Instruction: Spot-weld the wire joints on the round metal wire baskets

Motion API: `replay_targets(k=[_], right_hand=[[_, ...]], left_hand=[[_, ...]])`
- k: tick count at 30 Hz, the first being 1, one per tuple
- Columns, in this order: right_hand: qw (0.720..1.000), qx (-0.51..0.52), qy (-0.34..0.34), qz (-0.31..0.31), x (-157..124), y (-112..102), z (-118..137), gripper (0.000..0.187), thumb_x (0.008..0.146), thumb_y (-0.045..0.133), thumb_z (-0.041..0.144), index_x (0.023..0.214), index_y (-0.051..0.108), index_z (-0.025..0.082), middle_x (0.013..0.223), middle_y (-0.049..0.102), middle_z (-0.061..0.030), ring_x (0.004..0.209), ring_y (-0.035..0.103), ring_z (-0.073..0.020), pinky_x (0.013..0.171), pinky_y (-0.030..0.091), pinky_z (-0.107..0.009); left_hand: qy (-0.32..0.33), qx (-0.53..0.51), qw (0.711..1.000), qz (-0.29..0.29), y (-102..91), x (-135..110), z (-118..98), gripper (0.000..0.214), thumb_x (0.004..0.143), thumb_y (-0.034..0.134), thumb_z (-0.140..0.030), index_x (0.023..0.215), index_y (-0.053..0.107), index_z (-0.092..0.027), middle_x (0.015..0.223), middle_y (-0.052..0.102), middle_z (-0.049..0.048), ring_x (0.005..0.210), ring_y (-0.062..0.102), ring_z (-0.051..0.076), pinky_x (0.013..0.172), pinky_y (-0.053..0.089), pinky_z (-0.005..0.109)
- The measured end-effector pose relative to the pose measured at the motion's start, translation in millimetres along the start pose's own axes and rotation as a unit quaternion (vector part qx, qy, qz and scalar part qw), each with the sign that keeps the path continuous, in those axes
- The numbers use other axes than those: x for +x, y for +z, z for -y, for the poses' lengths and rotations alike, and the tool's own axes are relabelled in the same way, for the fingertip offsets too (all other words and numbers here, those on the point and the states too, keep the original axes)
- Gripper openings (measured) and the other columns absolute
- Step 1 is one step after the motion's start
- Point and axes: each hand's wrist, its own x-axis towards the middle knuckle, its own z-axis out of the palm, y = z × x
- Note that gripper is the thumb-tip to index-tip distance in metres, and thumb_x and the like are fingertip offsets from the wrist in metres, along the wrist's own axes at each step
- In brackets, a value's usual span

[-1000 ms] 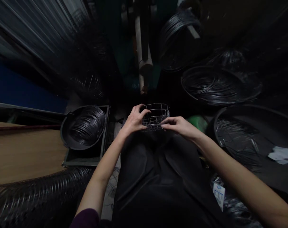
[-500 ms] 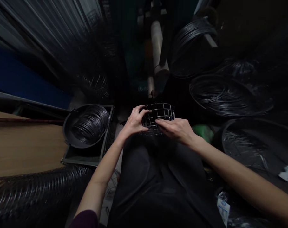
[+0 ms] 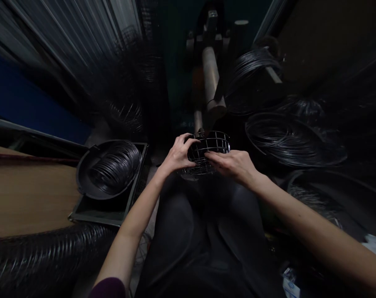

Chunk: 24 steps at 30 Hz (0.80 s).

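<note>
Clasps the left side of a round, silvery wire basket (image 3: 213,148) above the dark-clothed lap (image 3: 203,236) with the left hand (image 3: 178,153), with fingers widely curved. Touches its right side with the right hand (image 3: 234,164), with fingers close together; cannot tell whether pinching wire. Has at left a round black pan (image 3: 85,167) of coiled dark wire (image 3: 116,165) near the far edge of a dark rectangular box (image 3: 95,220).

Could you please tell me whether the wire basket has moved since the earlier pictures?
Yes, the wire basket has moved closer to the lower metal rod in view.
</note>
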Motion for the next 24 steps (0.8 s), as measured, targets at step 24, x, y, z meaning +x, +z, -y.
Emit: replay_targets(k=[24], right_hand=[[0.986, 0.026, 0.159, -0.045, 15.2, 5.2, -10.6, 0.026, 0.096, 0.053, 0.036, 0.105, 0.073, 0.022, 0.109, 0.069, -0.0048, 0.068, 0.056, -0.0112, 0.051, 0.024, -0.024]], left_hand=[[0.003, -0.027, 1.000, 0.001, -12.1, 34.9, 20.6, 0.072, 0.054, 0.090, -0.028, 0.118, 0.058, -0.019, 0.127, 0.051, 0.0106, 0.124, 0.049, 0.030, 0.110, 0.043, 0.046]])
